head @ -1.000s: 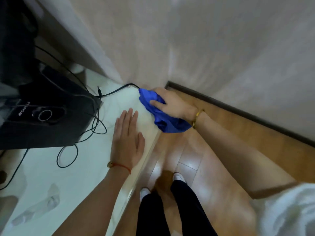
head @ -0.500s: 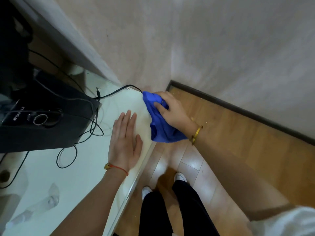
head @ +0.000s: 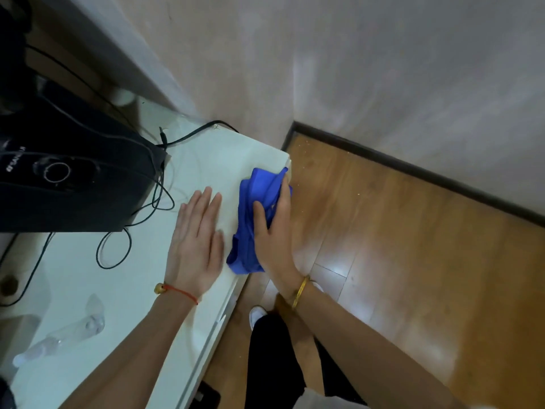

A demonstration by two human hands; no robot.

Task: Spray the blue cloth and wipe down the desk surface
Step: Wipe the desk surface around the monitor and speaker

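The blue cloth (head: pixel 250 219) lies bunched along the right edge of the pale green desk (head: pixel 97 290), near its far corner. My right hand (head: pixel 272 231) presses on the cloth, thumb over the top and fingers curled around the desk's edge. My left hand (head: pixel 196 240) lies flat and open on the desk just left of the cloth, palm down, holding nothing. A clear plastic spray bottle (head: pixel 63 335) lies on its side at the desk's near left.
A black speaker box (head: pixel 73 184) sits at the desk's far left, with black cables (head: pixel 113 249) looping beside my left hand. The wall closes the far side. Wooden floor (head: pixel 398 246) and my legs (head: pixel 274 361) are to the right, below the desk edge.
My right hand has dragged the cloth from the desk's far corner back toward me along the right edge. My left hand has stayed flat in place.
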